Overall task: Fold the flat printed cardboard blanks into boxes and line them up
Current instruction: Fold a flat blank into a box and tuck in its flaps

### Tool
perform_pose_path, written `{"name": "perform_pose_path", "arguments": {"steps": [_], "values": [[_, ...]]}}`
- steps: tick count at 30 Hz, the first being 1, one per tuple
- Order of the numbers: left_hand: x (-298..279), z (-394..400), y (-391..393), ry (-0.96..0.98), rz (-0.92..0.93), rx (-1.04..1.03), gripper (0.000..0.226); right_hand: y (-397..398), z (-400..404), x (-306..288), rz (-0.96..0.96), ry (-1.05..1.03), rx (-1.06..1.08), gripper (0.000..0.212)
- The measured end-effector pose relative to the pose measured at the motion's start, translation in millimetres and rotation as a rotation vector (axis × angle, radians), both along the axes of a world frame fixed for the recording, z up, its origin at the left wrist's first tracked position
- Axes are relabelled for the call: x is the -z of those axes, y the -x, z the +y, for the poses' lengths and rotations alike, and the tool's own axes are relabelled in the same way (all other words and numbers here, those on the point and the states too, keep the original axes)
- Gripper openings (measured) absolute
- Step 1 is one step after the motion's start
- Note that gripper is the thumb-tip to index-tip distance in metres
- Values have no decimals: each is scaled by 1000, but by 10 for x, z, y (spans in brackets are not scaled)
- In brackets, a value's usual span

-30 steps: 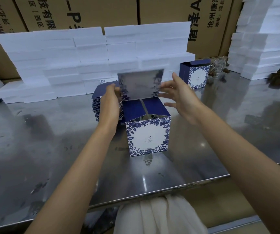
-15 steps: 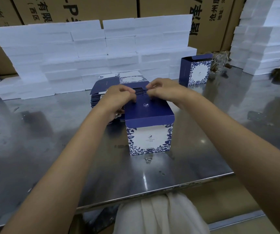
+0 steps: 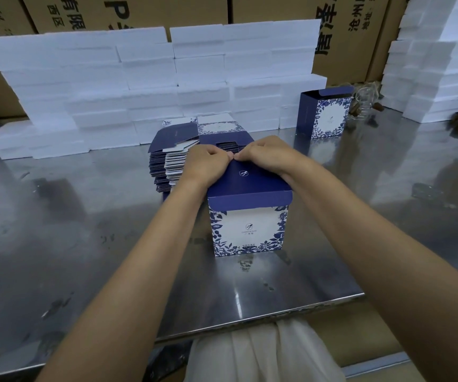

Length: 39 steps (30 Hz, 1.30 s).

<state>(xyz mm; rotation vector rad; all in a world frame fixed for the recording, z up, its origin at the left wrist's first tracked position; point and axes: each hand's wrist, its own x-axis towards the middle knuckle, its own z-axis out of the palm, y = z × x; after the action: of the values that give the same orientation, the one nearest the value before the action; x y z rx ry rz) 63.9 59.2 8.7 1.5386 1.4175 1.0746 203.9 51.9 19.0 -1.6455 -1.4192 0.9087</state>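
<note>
Lid (image 3: 249,186) now flat | hands (image 3: 208,164) (image 3: 266,155) hide rear edge (fingertips unseen)

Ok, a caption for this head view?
Both hands press the lid down on a blue-and-white box, blanks stacked behind.

Curled fingers (image 3: 223,155) — tips hidden

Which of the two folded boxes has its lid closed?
The near box under both hands, its blue lid folded down. The far box at the right rear stands open-topped.
</note>
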Motion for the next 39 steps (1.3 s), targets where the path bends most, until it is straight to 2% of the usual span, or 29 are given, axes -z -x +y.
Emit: {"name": "perform_pose_path", "arguments": {"steps": [2,5,9,14,18,21,23,26,28,31,33,37,39], "values": [[7,-10,6,-18,-14,-1,19,-7,0,-13,22,13,-5,14],[25,-36,33,18,-75,-2,12,0,-18,-16,67,27,17,27],[19,-63,26,76,-123,10,9,-55,-52,28,164,45,116,16],[3,-89,19,108,-165,-17,12,-66,-98,32,243,83,124,15],[52,-69,42,119,-216,-97,26,-103,-163,94,404,85,131,16],[60,-47,28,130,-231,-111,41,-101,-172,94,408,85,150,15],[48,-54,26,135,-235,-112,39,-98,-176,92,425,90,146,14],[54,-69,49,142,-262,-96,24,-143,-195,138,407,52,145,17],[76,-61,68,152,-260,-88,24,-178,-196,169,388,21,166,20],[93,-35,62,110,-198,-106,29,-161,-185,188,396,-19,182,11],[104,-14,63,85,-180,-121,36,-144,-164,191,303,-72,187,8],[121,-7,96,73,-194,-71,38,-236,-157,124,-314,-322,170,11],[131,-8,102,60,-167,-45,32,-261,-200,84,-426,-470,74,12]]}}
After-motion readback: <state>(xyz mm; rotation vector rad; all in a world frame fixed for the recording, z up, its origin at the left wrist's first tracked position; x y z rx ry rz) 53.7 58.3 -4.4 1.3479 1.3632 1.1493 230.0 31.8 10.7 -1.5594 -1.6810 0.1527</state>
